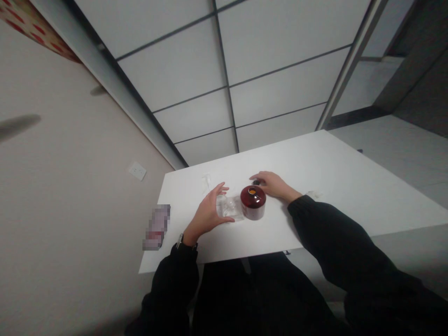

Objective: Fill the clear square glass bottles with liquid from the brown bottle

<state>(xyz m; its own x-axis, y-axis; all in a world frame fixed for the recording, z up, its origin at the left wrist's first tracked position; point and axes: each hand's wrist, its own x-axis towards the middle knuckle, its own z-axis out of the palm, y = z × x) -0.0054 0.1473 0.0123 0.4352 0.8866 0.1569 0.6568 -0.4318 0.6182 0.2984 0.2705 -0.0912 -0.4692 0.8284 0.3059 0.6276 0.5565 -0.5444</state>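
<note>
A dark red round lidded container (253,201) stands on the white table (332,186), with a small gold spot on its lid. My left hand (209,211) rests to its left, fingers spread over a clear plastic wrapper (231,207) that lies against the container. My right hand (275,184) lies just behind and right of the container, its fingertips curled on a small dark object (256,182) that I cannot make out. Both arms wear black sleeves, and a watch sits on the left wrist.
A scrap of clear plastic (206,179) lies farther back on the table and a small white scrap (313,193) by my right sleeve. A blurred patch (157,227) sits at the table's left edge. A wall with an outlet (137,171) runs along the left.
</note>
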